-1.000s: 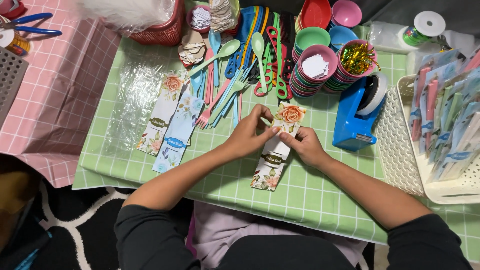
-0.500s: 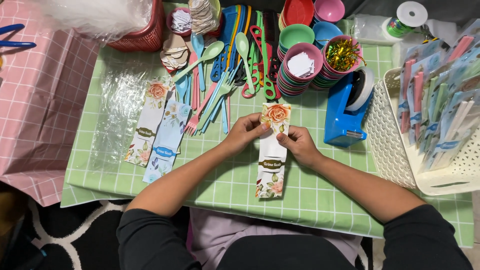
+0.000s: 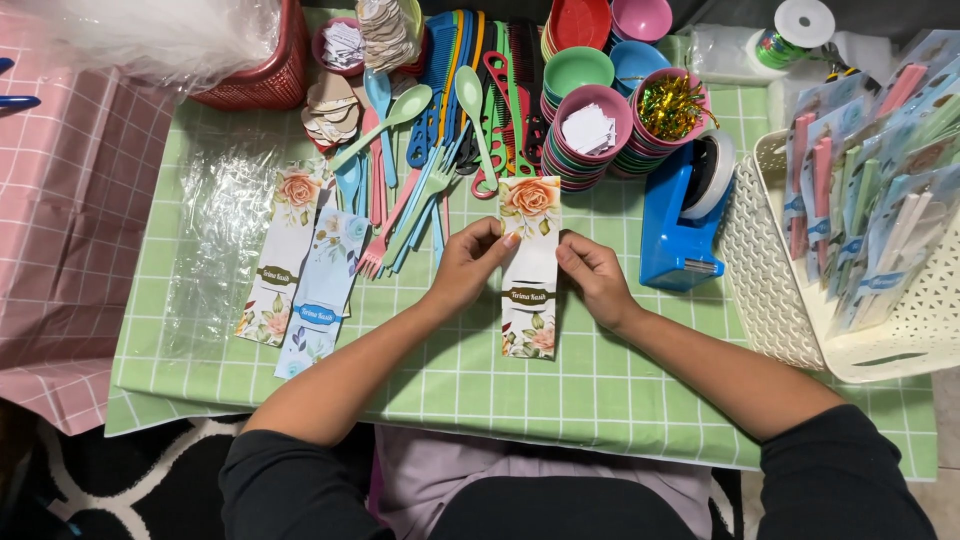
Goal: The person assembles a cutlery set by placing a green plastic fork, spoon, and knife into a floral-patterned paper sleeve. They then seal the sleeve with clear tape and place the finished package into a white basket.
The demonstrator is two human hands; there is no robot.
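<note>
A long narrow floral card point(image 3: 529, 270) with an orange rose at its top lies upright on the green checked tablecloth point(image 3: 600, 390). My left hand point(image 3: 465, 265) pinches its left edge near the middle. My right hand point(image 3: 597, 278) holds its right edge at the same height. Two more floral cards point(image 3: 300, 268) lie side by side to the left, one with a brown band, one with a blue band.
A blue tape dispenser point(image 3: 678, 215) stands right of my hands. Stacked coloured bowls point(image 3: 590, 125), plastic spoons, forks and combs point(image 3: 430, 120) fill the back. A white basket point(image 3: 860, 230) of packed items sits at right, a red basket point(image 3: 262, 70) at back left, clear plastic sheets point(image 3: 215, 240) at left.
The floral card went from tilted and partly covered by my hands to lying straight and flat between my fingertips. My hands have spread to its two edges.
</note>
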